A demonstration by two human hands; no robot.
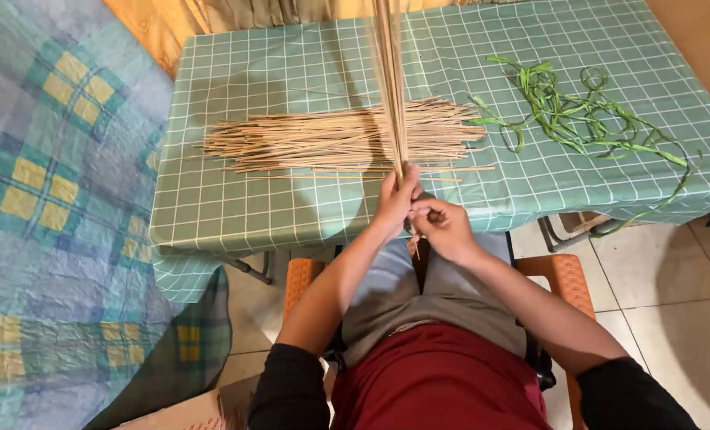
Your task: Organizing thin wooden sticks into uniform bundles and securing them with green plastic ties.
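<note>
Both hands grip upright stick bundle.

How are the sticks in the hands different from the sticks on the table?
The held sticks stand upright in a tight bundle, gripped by the left hand and right hand. The stick pile lies flat, spread loosely on the table, untouched. Both are thin and tan.

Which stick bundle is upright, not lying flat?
The thin bundle gripped by both hands, left hand and right hand; the big pile lies flat on the table.
</note>
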